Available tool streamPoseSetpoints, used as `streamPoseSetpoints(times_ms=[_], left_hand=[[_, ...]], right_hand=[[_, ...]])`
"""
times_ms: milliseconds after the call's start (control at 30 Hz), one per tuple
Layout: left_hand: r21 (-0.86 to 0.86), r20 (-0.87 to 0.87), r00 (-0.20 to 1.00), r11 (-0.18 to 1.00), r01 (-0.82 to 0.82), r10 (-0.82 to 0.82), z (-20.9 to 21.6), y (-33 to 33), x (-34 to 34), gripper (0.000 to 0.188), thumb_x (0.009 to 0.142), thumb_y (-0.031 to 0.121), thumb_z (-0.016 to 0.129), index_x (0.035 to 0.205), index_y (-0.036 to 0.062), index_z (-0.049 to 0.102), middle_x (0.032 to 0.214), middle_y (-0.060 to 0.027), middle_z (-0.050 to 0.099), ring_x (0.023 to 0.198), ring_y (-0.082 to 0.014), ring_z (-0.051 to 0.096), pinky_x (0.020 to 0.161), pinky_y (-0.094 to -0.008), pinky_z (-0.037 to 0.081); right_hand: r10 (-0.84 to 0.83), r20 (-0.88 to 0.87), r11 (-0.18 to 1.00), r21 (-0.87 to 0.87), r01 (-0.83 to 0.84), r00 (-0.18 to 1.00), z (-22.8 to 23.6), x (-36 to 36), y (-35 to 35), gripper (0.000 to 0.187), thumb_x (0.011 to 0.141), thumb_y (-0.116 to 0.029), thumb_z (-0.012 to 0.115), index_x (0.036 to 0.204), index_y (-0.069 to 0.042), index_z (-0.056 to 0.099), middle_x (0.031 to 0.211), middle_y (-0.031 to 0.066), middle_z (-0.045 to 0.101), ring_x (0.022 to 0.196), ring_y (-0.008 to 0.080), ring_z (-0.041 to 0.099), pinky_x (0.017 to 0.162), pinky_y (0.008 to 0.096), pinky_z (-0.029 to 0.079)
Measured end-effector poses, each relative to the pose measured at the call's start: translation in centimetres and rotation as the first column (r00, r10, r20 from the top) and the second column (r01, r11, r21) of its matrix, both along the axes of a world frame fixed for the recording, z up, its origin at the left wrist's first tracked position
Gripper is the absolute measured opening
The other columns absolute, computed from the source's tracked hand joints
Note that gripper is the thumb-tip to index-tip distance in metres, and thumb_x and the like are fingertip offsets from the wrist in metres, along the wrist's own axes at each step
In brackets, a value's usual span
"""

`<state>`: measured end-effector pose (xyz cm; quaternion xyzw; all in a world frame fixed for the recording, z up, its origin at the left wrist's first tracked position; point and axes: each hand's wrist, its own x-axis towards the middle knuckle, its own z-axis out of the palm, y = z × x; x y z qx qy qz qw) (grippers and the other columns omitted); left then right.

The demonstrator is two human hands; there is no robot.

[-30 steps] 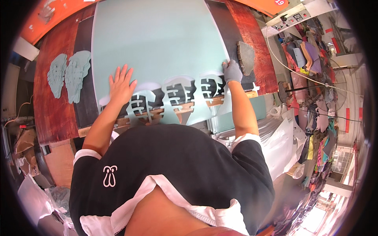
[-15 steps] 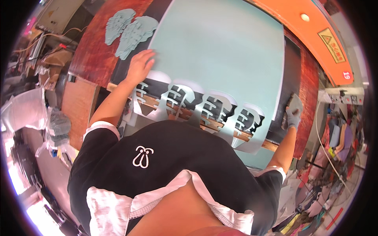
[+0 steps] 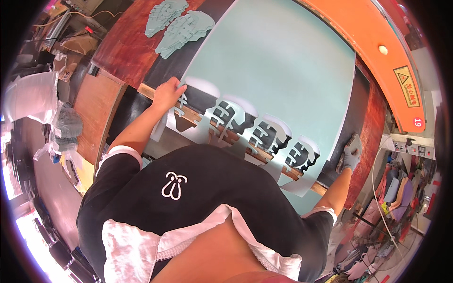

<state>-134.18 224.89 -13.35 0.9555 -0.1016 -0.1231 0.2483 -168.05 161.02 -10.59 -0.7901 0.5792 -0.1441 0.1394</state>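
A large pale green sheet (image 3: 278,70) lies on a black work surface. Its near border is a lattice of curved cut-outs with toothed strips. My bare left hand (image 3: 168,94) is at the sheet's left edge, thumb and fingers closed on its border by the first cut-out. My right hand (image 3: 350,160), in a grey glove, rests off the sheet's right side, wrapped round a curved grey-brown cutting die (image 3: 356,143). The die's underside and some right fingers are hidden. Two stacks of cut green pieces, a nearer one (image 3: 185,32) and a farther one (image 3: 163,16), lie at the far left.
An orange machine arm (image 3: 358,42) curves over the far right, with a switch panel (image 3: 410,148) below it. Reddish boards (image 3: 118,52) flank the black surface. A wooden strip (image 3: 196,115) runs along the near edge. Plastic-wrapped bundles (image 3: 66,125) stand at left, coloured scraps (image 3: 398,188) at right.
My left hand has come down and nearer from above the sheet's left edge, its fingers closing on the border. The right hand keeps the die. The whole view has shifted and tilted.
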Motion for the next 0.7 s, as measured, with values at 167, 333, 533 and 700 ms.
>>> streamPoseSetpoints(times_ms=[167,333,533,700], left_hand=[[-0.701,-0.705,0.673,0.368,-0.611,-0.224,0.9,0.0,1.1,0.016,0.089,0.026,0.057,0.093,0.0096,0.058,0.081,-0.0048,0.063,0.079,-0.0208,0.064,0.069,-0.0357,0.050],[-0.658,-0.744,0.639,0.378,-0.651,-0.196,0.0,0.5,0.7,0.021,0.092,0.023,0.050,0.101,0.0060,0.058,0.085,-0.0079,0.063,0.085,-0.0245,0.065,0.071,-0.0381,0.052],[-0.720,-0.675,0.568,0.254,-0.646,-0.470,-1.5,1.0,1.3,0.010,0.091,0.017,0.053,0.095,0.0077,0.055,0.061,-0.0029,0.053,0.074,-0.0236,0.063,0.071,-0.0401,0.054],[-0.527,-0.848,0.515,0.289,-0.799,-0.123,-2.0,0.9,0.7,0.016,0.090,0.014,0.055,0.105,0.0115,0.052,0.066,-0.0001,0.051,0.072,-0.0216,0.061,0.066,-0.0437,0.054]], right_hand=[[0.008,-0.012,1.000,-0.014,-0.008,1.000,-0.1,-0.1,-0.2,0.090,0.065,-0.046,0.074,0.136,-0.003,0.041,0.136,0.0218,0.038,0.124,0.0352,0.043,0.103,0.0404,0.036],[0.012,0.016,1.000,0.002,-0.012,1.000,0.1,0.2,-0.1,0.091,0.064,-0.046,0.075,0.136,-0.002,0.041,0.136,0.0214,0.039,0.124,0.0354,0.044,0.103,0.0407,0.036],[0.038,0.101,0.999,0.006,-0.038,0.994,-1.0,-0.2,-1.6,0.091,0.062,-0.041,0.076,0.136,-0.002,0.040,0.137,0.0198,0.039,0.124,0.0338,0.044,0.103,0.0389,0.037],[0.062,0.414,0.983,0.133,-0.128,0.908,-1.8,-1.3,-4.6,0.074,0.070,-0.028,0.075,0.132,-0.001,0.045,0.121,0.0146,0.052,0.108,0.0268,0.054,0.093,0.0336,0.043]])
